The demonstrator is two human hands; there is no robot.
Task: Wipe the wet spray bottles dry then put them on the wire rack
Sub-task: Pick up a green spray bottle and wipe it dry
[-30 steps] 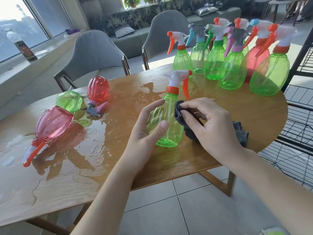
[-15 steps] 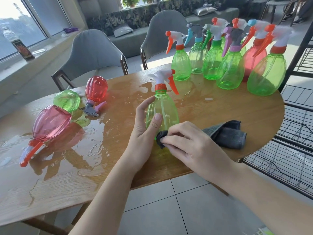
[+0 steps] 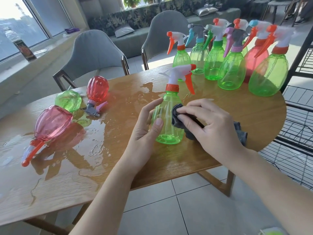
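Green plastic catches the window light as a person dries a spray bottle (image 3: 167,119) standing upright near the front edge of a wooden surface (image 3: 237,106). The left hand (image 3: 144,131) steadies it, thumb and fingers (image 3: 153,105) curved loosely around the body, while the right hand (image 3: 211,126) pinches a dark grey cloth (image 3: 177,114) and presses it to the bottle's side. Good drying here likely means turning the bottle under the cloth and reaching the neck and trigger, keeping the base off the wet patch. Puddles (image 3: 94,133) spread across the surface's left half, where two pink bottles (image 3: 50,122) and a green one (image 3: 68,100) lie on their sides. A cluster of upright bottles (image 3: 232,65) stands at the far right. The black wire rack (image 3: 298,133) waits just beside the surface on the right. Two grey chairs (image 3: 94,53) and tall windows lie beyond.
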